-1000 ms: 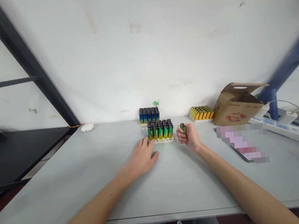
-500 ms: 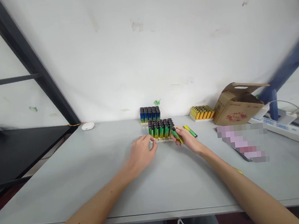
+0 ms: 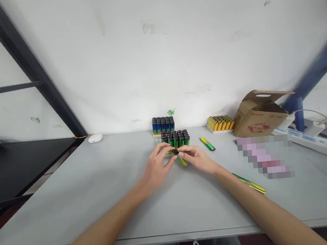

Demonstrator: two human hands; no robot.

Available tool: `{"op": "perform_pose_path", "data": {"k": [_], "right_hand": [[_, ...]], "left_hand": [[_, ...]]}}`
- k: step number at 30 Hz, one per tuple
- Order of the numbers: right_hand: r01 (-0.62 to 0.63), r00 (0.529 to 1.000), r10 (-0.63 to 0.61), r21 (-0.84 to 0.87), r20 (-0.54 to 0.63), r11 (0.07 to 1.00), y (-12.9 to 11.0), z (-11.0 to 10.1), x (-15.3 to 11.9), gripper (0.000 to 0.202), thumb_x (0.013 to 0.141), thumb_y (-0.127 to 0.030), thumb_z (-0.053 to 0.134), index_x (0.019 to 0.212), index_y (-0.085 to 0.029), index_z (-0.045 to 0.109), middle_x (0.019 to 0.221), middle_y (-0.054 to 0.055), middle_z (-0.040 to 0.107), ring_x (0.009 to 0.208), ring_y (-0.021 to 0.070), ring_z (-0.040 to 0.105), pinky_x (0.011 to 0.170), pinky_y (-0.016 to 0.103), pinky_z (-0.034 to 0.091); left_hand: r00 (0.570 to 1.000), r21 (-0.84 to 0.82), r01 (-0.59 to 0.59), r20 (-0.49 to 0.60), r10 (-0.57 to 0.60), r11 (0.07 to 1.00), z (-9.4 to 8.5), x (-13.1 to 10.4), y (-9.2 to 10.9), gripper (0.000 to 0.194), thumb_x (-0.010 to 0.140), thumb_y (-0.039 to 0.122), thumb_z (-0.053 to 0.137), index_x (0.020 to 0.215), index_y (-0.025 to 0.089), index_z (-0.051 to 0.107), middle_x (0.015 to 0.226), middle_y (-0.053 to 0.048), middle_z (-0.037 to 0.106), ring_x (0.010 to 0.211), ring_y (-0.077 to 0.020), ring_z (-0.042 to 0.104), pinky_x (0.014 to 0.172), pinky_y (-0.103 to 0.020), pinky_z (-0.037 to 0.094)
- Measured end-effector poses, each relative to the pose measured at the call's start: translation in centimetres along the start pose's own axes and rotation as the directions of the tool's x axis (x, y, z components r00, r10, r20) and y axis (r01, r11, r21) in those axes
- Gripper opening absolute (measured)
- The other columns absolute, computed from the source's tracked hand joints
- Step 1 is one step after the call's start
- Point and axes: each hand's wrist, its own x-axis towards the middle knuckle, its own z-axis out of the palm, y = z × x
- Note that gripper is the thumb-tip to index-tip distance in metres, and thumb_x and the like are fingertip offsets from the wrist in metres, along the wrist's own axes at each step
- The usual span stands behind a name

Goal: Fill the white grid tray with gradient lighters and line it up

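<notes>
Both hands meet in front of a rack of upright batteries. A battery (image 3: pixel 182 161) with a black end and a green-yellow body is tilted between them. My right hand (image 3: pixel 197 158) has its thumb and index finger closed on it. My left hand (image 3: pixel 157 163) pinches at its black end from the other side. Just behind stand rows of green batteries (image 3: pixel 175 140) with black tops, their pale rack partly hidden by my hands. Beyond them is a second block of blue batteries (image 3: pixel 163 126) with dark tops.
A green-yellow strip (image 3: pixel 207 144) lies right of the rack, and another strip (image 3: pixel 249 183) beside my right forearm. Farther back are yellow-orange batteries (image 3: pixel 221 123) in a white tray, an open cardboard box (image 3: pixel 256 116), and a power strip (image 3: pixel 311 140). A white case (image 3: pixel 95 138) sits far left.
My right hand has moved left with the battery, away from the strip, to meet my left hand. The left fingers have come onto the black end. The strip by my right forearm shows more.
</notes>
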Motion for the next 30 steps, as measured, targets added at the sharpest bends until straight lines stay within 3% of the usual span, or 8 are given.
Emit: {"op": "perform_pose_path", "data": {"k": [6,9,11,14,17,22,26,30], "right_hand": [[-0.020,1.000,0.020,0.014,-0.014,1.000,-0.5,0.1,0.1,0.031,0.082,-0.044,0.063,0.103,-0.021,0.067,0.084,0.002,0.061,0.074,0.0143,0.054,0.071,0.029,0.044],[-0.003,0.985,-0.010,-0.074,-0.173,0.997,-0.7,-1.2,0.4,0.032,0.084,-0.045,0.060,0.105,-0.022,0.066,0.092,0.004,0.066,0.082,0.0174,0.059,0.076,0.031,0.046],[-0.002,0.943,-0.064,-0.198,-0.326,0.980,-0.5,-2.9,0.5,0.029,0.085,-0.045,0.058,0.099,-0.022,0.068,0.096,0.005,0.068,0.085,0.0196,0.060,0.077,0.033,0.046],[-0.002,0.881,-0.180,-0.383,-0.438,0.924,0.3,-5.6,0.6,0.021,0.082,-0.040,0.060,0.088,-0.022,0.070,0.093,0.006,0.070,0.083,0.0215,0.060,0.077,0.035,0.045],[-0.056,0.867,-0.222,-0.529,-0.447,0.846,1.4,-7.6,0.6,0.017,0.082,-0.034,0.059,0.086,-0.022,0.069,0.090,0.006,0.070,0.083,0.0227,0.059,0.073,0.035,0.044],[-0.231,0.906,-0.140,-0.742,-0.400,0.630,2.7,-9.0,0.6,0.026,0.086,-0.036,0.049,0.094,-0.019,0.067,0.099,0.011,0.066,0.096,0.0260,0.058,0.082,0.038,0.042],[-0.335,0.900,-0.070,-0.785,-0.431,0.520,3.3,-9.5,0.6,0.034,0.086,-0.037,0.048,0.106,-0.016,0.065,0.109,0.016,0.062,0.106,0.0293,0.055,0.091,0.041,0.040],[-0.389,0.893,-0.012,-0.783,-0.450,0.485,3.6,-9.9,0.5,0.037,0.087,-0.038,0.047,0.110,-0.014,0.063,0.112,0.017,0.062,0.108,0.0302,0.056,0.093,0.041,0.039]], "left_hand": [[0.999,-0.058,0.035,0.036,-0.033,0.998,-0.2,0.3,0.1,0.011,0.087,0.025,0.056,0.097,0.022,0.058,0.115,-0.006,0.058,0.102,-0.0185,0.059,0.086,-0.034,0.051],[0.998,-0.074,0.059,-0.001,-0.059,0.995,-0.4,0.5,0.3,0.010,0.085,0.025,0.056,0.094,0.021,0.055,0.108,-0.005,0.062,0.096,-0.0175,0.060,0.083,-0.033,0.051],[0.995,-0.050,0.097,-0.028,-0.099,0.994,-0.6,0.6,0.3,0.008,0.085,0.025,0.056,0.092,0.022,0.054,0.098,-0.002,0.065,0.089,-0.0165,0.061,0.082,-0.033,0.051],[0.986,-0.003,0.152,-0.067,-0.152,0.988,-1.0,0.8,0.2,0.009,0.083,0.027,0.058,0.090,0.022,0.054,0.090,0.000,0.065,0.082,-0.0157,0.062,0.080,-0.032,0.051],[0.983,0.013,0.166,-0.085,-0.164,0.986,-1.2,1.0,-0.4,0.010,0.084,0.028,0.058,0.091,0.023,0.055,0.092,0.000,0.066,0.083,-0.0161,0.062,0.080,-0.033,0.051],[0.981,0.013,0.185,-0.060,-0.184,0.983,-1.0,1.2,-1.4,0.011,0.086,0.029,0.055,0.095,0.022,0.056,0.096,-0.002,0.067,0.083,-0.0168,0.063,0.077,-0.033,0.052],[0.980,-0.015,0.197,-0.039,-0.198,0.980,-0.8,1.3,-1.8,0.012,0.085,0.028,0.056,0.094,0.021,0.056,0.095,-0.003,0.066,0.080,-0.0163,0.064,0.074,-0.032,0.053],[0.976,-0.031,0.216,-0.036,-0.217,0.976,-0.8,1.5,-1.9,0.012,0.083,0.029,0.058,0.091,0.020,0.058,0.089,-0.002,0.068,0.078,-0.0163,0.064,0.079,-0.034,0.052]]}}
